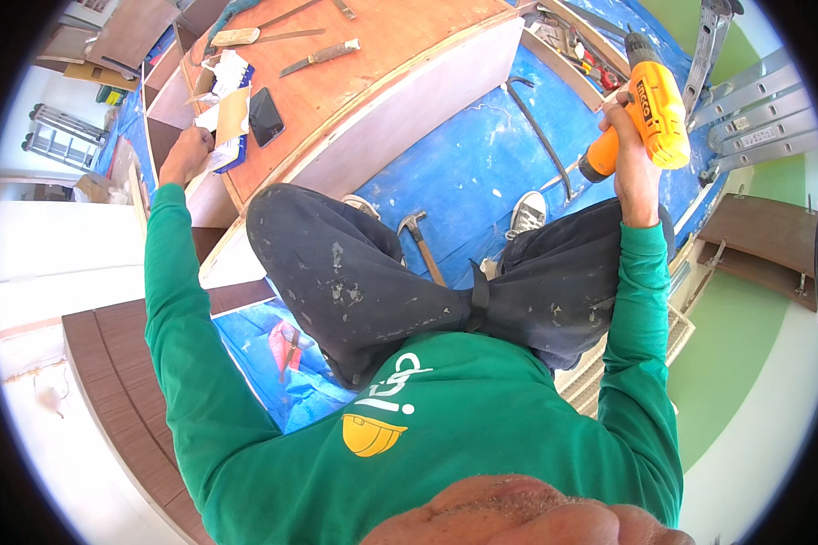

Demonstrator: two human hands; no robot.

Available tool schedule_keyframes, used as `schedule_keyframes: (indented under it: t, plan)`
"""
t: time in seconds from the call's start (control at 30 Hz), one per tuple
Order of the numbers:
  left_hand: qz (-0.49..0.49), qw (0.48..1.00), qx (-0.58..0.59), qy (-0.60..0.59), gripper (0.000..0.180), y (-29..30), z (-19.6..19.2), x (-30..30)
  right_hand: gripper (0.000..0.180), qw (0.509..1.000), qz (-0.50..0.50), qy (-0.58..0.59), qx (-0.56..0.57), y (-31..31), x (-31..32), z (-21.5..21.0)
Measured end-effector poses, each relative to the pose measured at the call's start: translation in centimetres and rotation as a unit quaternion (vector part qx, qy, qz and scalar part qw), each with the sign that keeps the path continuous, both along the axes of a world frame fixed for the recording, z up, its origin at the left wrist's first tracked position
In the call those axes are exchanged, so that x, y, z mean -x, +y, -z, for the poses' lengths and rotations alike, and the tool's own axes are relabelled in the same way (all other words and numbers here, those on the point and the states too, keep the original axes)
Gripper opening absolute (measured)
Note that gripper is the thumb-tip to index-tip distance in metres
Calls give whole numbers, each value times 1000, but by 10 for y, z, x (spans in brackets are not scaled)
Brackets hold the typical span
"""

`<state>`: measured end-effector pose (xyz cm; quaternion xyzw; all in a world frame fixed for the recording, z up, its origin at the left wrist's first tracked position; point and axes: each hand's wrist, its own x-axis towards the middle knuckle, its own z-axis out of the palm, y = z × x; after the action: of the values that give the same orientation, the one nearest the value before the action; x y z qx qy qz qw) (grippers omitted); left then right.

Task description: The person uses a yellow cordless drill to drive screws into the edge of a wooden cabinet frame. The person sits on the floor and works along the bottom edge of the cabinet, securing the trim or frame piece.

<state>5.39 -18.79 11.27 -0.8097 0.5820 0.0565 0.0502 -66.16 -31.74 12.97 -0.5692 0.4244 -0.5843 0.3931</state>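
I am seeing the right hand [634, 168] wrapping its fingers around the grip of an orange drill [662, 109], holding it out past the right knee; the hand is covering much of the handle. The left hand [187, 154] is resting against a blue-and-white box [234, 153], beside a dark phone [266, 117] on a reddish wooden panel [336, 100]. Its fingertips are partly hiding, so I cannot tell whether they are pinching anything. The round lens rim is cutting off a ladder [763, 118] at right. Dark lettering is showing on the drill, white lettering on the green shirt [482, 409].
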Motion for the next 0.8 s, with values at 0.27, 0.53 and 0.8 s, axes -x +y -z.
schedule_keyframes:
  t: [0.27,0.53,0.8]
  plan:
    - [-33,989,143,34,20,20,15,-26,24,999,9,10,-38,2,3,0]
    - [-196,876,397,191,29,17,-8,-14,18,999,36,2,-22,7,17,-9]
    - [10,711,445,545,41,-82,-102,85,23,999,-14,28,-13,-13,-7,5]
